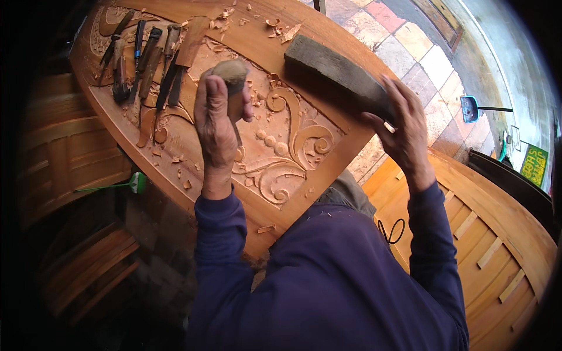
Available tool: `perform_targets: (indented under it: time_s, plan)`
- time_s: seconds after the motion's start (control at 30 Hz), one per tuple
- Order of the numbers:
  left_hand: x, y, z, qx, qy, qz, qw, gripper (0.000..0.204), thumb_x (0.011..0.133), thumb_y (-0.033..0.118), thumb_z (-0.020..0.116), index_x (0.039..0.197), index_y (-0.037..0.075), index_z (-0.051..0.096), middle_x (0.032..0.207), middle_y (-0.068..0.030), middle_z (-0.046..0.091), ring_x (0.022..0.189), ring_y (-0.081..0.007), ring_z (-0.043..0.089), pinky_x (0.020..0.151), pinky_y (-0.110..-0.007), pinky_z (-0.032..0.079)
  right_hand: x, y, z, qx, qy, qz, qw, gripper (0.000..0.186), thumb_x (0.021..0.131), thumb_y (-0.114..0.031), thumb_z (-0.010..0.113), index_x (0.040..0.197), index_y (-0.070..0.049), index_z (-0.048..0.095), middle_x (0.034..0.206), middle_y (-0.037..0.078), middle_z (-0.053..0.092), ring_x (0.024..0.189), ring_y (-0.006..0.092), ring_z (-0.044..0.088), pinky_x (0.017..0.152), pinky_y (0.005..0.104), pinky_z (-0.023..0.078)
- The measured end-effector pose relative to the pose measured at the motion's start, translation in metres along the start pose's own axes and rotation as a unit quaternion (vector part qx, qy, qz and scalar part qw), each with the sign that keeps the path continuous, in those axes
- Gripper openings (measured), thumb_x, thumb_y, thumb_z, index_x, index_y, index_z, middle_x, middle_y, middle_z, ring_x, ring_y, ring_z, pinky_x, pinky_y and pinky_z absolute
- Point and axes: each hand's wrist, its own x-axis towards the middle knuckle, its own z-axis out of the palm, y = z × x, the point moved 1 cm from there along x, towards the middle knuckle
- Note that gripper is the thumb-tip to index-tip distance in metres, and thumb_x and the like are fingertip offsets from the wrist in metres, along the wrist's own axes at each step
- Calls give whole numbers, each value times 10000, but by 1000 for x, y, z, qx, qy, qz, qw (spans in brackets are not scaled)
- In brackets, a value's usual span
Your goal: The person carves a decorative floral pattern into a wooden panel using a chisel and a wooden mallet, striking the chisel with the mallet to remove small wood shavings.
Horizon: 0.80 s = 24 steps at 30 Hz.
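Note:
My left hand is closed around an upright tool with a rounded pale wooden top and a darker flat part below, over a carved wooden panel of scrolls, beads and shavings. My right hand, fingers curved, grips the near right end of a long, dark rectangular block, seemingly a sharpening stone, lying on the panel's flat border. Several chisels and gouges with wooden and dark handles lie together at the panel's upper left.
A second slatted wooden piece stands at right, beside a dark cable loop. Tiled floor shows beyond, with a blue dustpan and a green sign. A green broom and dark wooden furniture sit at left.

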Motion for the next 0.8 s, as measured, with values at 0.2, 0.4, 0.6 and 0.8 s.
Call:
perform_targets:
  time_s: [0.2, 0.4, 0.6, 0.8]
  plan:
    - [-2, 1, 36, -19, -110, -50, 992, 502, 1015, 408, 701, 1311, 14, 602, 846, -2, 559, 650, -102, 534, 559, -224, 429, 52, -10, 43, -69, -163, 2, 984, 764, 917, -360, 773, 1596, -246, 440, 1214, 137, 636, 1128, 329, 635, 942, 431, 536]
    - [15, -16, 77, -128, -258, -129, 949, 322, 1034, 217, 667, 1261, 2, 592, 761, -45, 562, 552, -117, 562, 480, -251, 489, 4, 16, 20, 357, 60, 190, 913, 657, 997, -238, 739, 1575, -111, 453, 1297, 125, 675, 1058, 213, 689, 887, 355, 576]
    - [35, -51, 112, -161, -354, -165, 906, 361, 965, 339, 789, 1119, 54, 628, 718, 41, 568, 505, -42, 522, 430, -207, 446, -54, 6, -45, 544, 97, 460, 695, 714, 849, -209, 808, 1443, -30, 455, 1041, 130, 677, 854, 200, 695, 761, 328, 594]
    - [35, -56, 131, -92, -402, -220, 884, 371, 927, 433, 817, 978, 112, 639, 660, 61, 530, 456, -29, 471, 403, -199, 387, -108, 3, -50, 438, 154, 470, 750, 707, 812, -112, 771, 1441, -51, 454, 1129, 137, 669, 934, 200, 699, 810, 348, 607]
